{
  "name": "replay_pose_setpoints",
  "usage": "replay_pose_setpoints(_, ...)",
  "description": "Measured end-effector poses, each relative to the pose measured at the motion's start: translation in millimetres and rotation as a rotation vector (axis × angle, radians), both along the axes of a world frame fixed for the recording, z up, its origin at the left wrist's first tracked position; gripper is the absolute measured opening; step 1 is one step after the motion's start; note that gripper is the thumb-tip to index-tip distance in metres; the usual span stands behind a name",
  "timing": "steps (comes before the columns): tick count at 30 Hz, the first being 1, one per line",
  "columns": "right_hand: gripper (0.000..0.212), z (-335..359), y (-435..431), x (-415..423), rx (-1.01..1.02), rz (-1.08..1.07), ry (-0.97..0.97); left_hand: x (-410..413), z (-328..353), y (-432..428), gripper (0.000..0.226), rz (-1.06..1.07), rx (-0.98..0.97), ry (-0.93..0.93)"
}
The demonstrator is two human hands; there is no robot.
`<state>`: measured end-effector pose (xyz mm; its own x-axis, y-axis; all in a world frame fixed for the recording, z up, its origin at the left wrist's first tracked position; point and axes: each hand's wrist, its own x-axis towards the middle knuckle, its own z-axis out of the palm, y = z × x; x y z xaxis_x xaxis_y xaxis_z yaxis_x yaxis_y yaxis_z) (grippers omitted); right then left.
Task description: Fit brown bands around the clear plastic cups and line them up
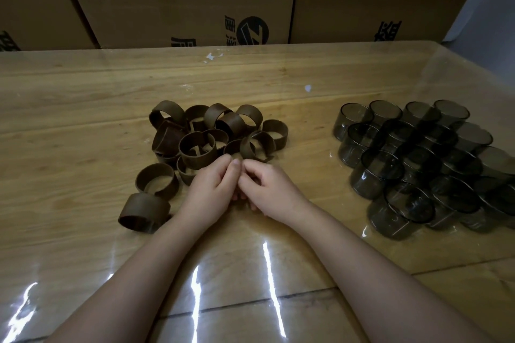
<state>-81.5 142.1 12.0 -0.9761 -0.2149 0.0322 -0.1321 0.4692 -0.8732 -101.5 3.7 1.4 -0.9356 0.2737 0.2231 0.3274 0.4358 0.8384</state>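
Note:
A loose pile of brown bands lies on the table left of centre, some upright and some on their sides. Two more bands lie apart at the pile's near left. A cluster of several smoky clear plastic cups stands on the right, partly stacked. My left hand and my right hand rest together on the table just in front of the pile, fingers curled and knuckles touching. Neither hand holds anything that I can see.
The wooden table has a glossy clear cover with bright reflections near me. Stacked cardboard boxes form a wall right behind its far edge. The table's right corner ends near a pale wall.

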Motion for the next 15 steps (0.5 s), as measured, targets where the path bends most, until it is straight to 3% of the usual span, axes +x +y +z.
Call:
replay_pose_setpoints(3,0.022,19.3,4.2,11.2,0.167,-0.023,-0.006,1.1,0.4,-0.3,0.028,-0.026,-0.002,-0.005)
replay_pose_setpoints(7,0.024,53.2,38.0,45.9,0.449,-0.103,0.131,2.7,0.9,-1.6,0.032,-0.038,-0.020,-0.025)
replay_pose_setpoints(11,0.017,60.5,96.7,101.8,0.552,-0.498,0.403,3.6,0.6,-2.5,0.031,-0.054,-0.045,-0.024)
replay_pose_setpoints(15,0.025,45.2,139.2,139.5,0.666,-0.662,0.182,3.4,-0.7,-2.5,0.030,-0.062,-0.052,-0.025)
